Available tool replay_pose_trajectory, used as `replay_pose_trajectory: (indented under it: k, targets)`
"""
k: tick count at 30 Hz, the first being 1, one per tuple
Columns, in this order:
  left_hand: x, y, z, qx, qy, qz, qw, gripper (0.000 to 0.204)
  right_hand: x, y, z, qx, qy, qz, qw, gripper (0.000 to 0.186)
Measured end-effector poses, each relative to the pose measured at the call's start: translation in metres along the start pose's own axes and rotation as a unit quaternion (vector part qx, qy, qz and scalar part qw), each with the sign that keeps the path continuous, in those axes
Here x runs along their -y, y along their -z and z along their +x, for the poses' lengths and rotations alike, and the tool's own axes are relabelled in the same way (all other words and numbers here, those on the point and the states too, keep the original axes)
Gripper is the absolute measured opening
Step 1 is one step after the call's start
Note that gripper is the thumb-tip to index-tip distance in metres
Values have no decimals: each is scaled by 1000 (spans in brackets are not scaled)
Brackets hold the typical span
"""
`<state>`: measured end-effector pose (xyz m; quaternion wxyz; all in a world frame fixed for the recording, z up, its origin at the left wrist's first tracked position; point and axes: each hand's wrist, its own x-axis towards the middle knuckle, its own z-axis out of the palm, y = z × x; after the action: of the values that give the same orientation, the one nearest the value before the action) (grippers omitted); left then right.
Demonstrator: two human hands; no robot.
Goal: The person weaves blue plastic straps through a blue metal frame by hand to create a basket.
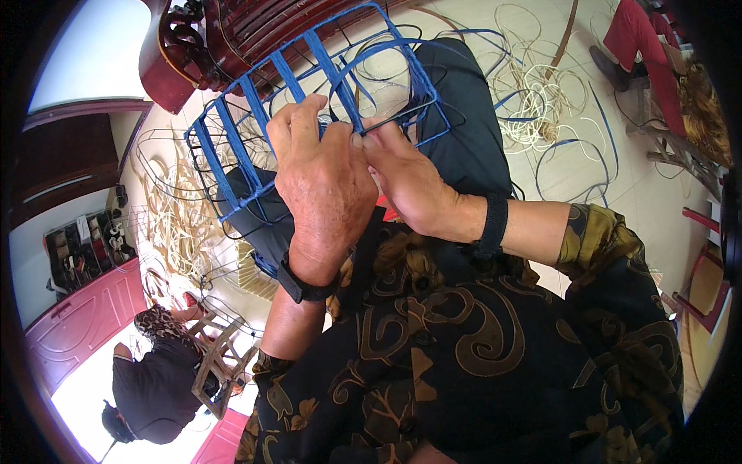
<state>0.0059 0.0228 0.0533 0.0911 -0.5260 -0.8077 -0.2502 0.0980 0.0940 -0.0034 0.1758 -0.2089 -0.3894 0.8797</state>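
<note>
A rectangular wire basket frame (255, 120) rests across my lap, its rim and several crossing bands wrapped in blue strip. My left hand (321, 174) lies over the near side of the frame, thumb and fingertips closed in a pinch, the index finger raised. Against it, my right hand (410, 174) pinches at the near rim, where a blue band (336, 73) comes down to the edge. The fingertips of both hands meet there, and they hide just how the strip runs. A loose loop of blue strip (410, 42) arches above the right part of the frame.
Coils of pale strip (174, 197) lie on the floor at left, and a tangle of pale cord (541, 100) with blue strips at right. A carved dark-red wooden bench (232, 42) stands ahead. One person (162, 387) sits lower left; another person's red-clad leg (641, 46) shows upper right.
</note>
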Motion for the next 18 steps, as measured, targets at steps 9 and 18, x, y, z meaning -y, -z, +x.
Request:
replay_pose_trajectory:
  k: [9, 18]
  targets:
    - [4, 0, 2, 5, -9, -3, 1000, 8, -15, 8, 5, 38, -1, 124, 992, 26]
    - [5, 0, 1, 7, -6, 1, 1000, 8, -16, 9, 4, 41, -21, 118, 992, 22]
